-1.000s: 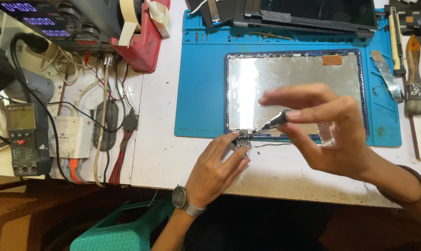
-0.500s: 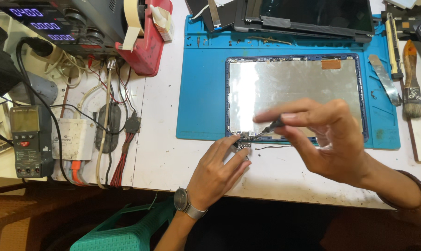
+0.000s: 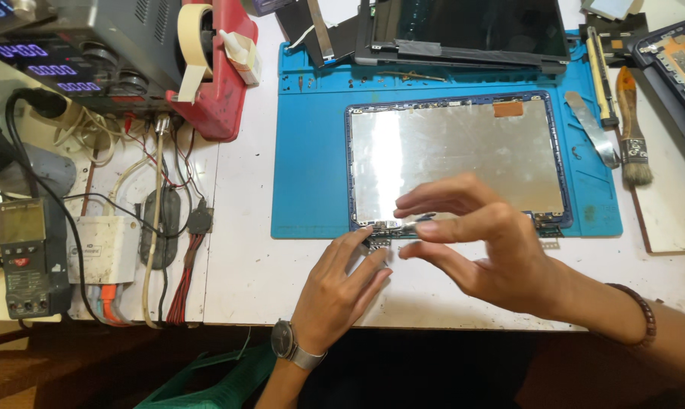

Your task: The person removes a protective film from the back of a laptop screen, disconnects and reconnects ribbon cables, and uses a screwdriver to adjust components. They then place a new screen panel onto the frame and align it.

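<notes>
While your left hand point(image 3: 342, 291) steadies the small hinge bracket point(image 3: 380, 231), fingers pressed together.
Your right hand point(image 3: 482, 246) pinches a thin screwdriver point(image 3: 405, 226) at the laptop lid point(image 3: 456, 155).

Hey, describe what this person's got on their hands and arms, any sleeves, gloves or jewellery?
Both hands are bare, no gloves, and no sleeves show on either forearm. The left hand has a wristwatch with a round dark face and a silver metal band. The right hand has a bracelet of dark reddish-brown beads at the wrist. No rings are visible.

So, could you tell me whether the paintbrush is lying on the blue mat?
No, the paintbrush lies on the white table right of the blue mat.
</notes>
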